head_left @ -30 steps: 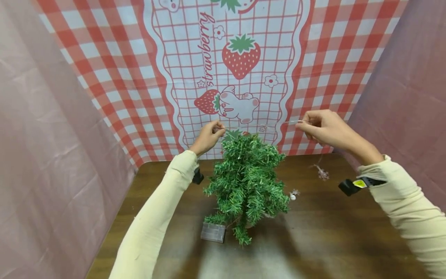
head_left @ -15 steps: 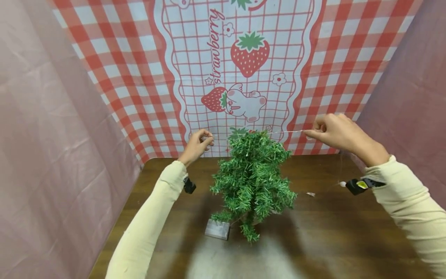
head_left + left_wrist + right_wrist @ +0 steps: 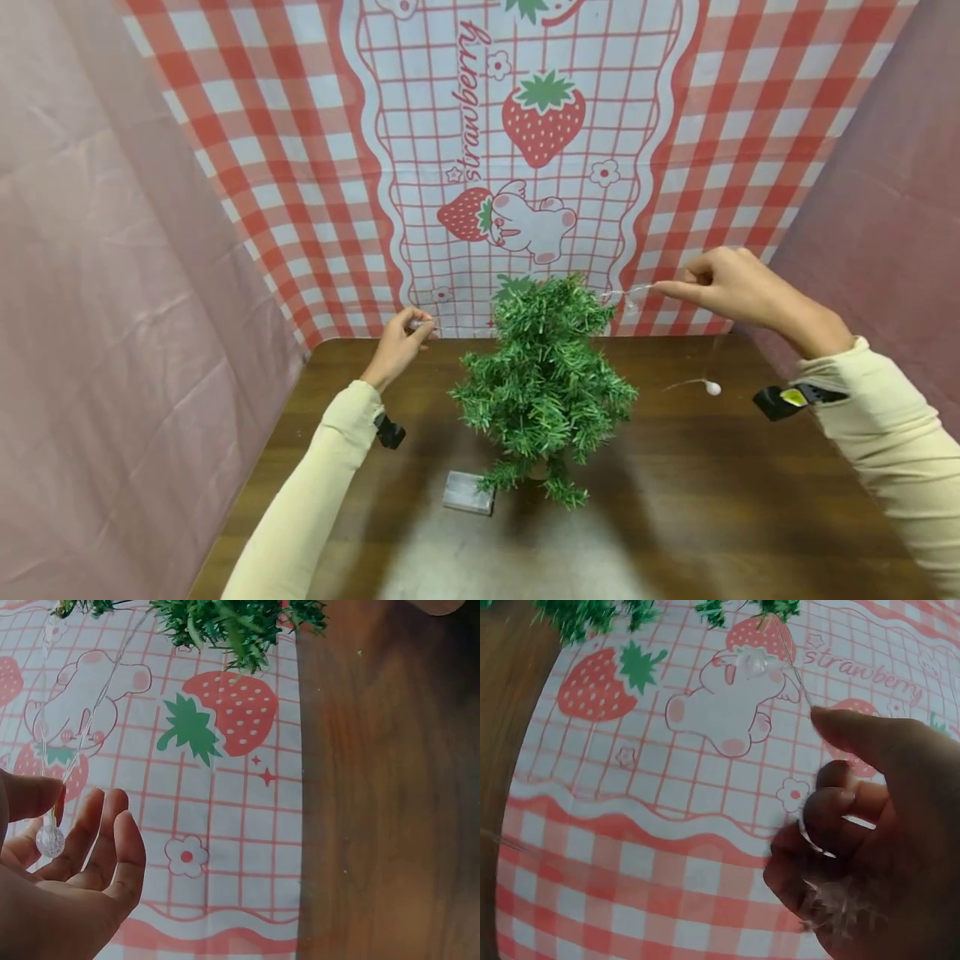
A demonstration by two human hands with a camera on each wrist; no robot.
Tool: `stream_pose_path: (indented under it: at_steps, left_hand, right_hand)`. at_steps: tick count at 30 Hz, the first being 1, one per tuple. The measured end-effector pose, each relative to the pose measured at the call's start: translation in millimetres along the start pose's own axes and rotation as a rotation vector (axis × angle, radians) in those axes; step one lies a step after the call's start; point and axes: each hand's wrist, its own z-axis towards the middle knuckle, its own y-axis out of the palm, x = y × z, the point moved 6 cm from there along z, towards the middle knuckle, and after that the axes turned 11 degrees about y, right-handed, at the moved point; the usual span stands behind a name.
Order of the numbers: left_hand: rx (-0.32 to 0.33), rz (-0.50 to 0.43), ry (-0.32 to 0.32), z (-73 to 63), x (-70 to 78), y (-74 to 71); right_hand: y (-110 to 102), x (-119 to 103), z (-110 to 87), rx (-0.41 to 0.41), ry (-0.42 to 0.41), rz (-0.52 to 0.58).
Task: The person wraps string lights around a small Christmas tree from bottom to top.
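Observation:
A small artificial Christmas tree (image 3: 543, 375) stands mid-table. Behind its upper part runs a string of lights (image 3: 630, 291) on thin clear wire, stretched between both hands. My left hand (image 3: 393, 350), left of the tree, pinches the wire between thumb and index finger. A clear round bulb (image 3: 50, 841) hangs below that pinch, the other fingers loosely curved. To the tree's right, my right hand (image 3: 742, 292) pinches the wire's other side; a clear bulb (image 3: 754, 661) sits on the stretch toward the tree. A whitish bulb (image 3: 712, 388) dangles below the right hand.
A clear-grey flat box (image 3: 468, 493) lies at the tree's front left, close to the lowest branches. The wooden table (image 3: 712, 500) ends at a strawberry-print checked cloth (image 3: 300, 167) behind. Pink curtains (image 3: 150, 250) hang on both sides.
My left hand has moved left and down, nearer the tabletop, still pinching the wire. The right hand has shifted slightly right. The wire has come against the back of the tree, and the tree has shifted slightly.

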Motion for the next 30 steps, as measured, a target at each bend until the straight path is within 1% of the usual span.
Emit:
stream_pose_path:
  at_steps: [4,8,10,12,15,17,19,21,23,25,27,29,30]
  left_hand:
    - [0.029,-0.034,-0.018,-8.8,-4.6,-4.5]
    - [0.054,-0.08,-0.056,-15.0,-9.9,-7.2]
    - [0.055,-0.11,-0.07,-17.2,-10.6,-6.9]
    - [0.057,-0.157,-0.084,-18.3,-11.4,-5.9]
    - [0.068,-0.201,-0.086,-19.2,-9.8,-5.0]
    - [0.086,-0.205,-0.089,-17.9,-11.0,-4.4]
    - [0.108,-0.186,-0.089,-15.9,-11.9,-3.8]
    - [0.125,-0.153,-0.098,-13.6,-15.5,-2.9]
    - [0.128,-0.098,-0.111,-12.1,-19.6,-2.0]
    - [0.122,-0.045,-0.131,-11.3,-23.4,-1.5]
    - [0.116,-0.012,-0.148,-10.9,-26.5,-1.2]
    - [0.113,-0.008,-0.156,-11.6,-27.1,-1.1]
    - [0.115,-0.022,-0.153,-12.1,-26.3,-1.2]
  right_hand:
    - [-3.0,12.3,0.4,-0.034,0.064,0.146]
    - [-4.6,17.5,1.5,-0.059,0.079,0.286]
    - [-6.9,14.7,2.3,-0.033,0.072,0.334]
    - [-11.6,7.7,3.8,0.049,0.054,0.342]
    - [-20.3,-9.3,5.6,0.222,-0.004,0.307]
    - [-25.3,-22.7,6.3,0.332,-0.018,0.265]
    - [-26.9,-34.3,8.4,0.392,-0.015,0.2]
    - [-24.3,-41.9,14.0,0.392,0.021,0.108]
    - [-18.2,-44.9,22.4,0.355,0.056,0.002]
    - [-12.3,-43.3,30.9,0.314,0.096,-0.071]
    - [-9.8,-41.1,36.4,0.303,0.125,-0.086]
    - [-12.2,-42.6,36.6,0.35,0.118,-0.07]
    - [-15.1,-45.1,34.8,0.384,0.104,-0.056]
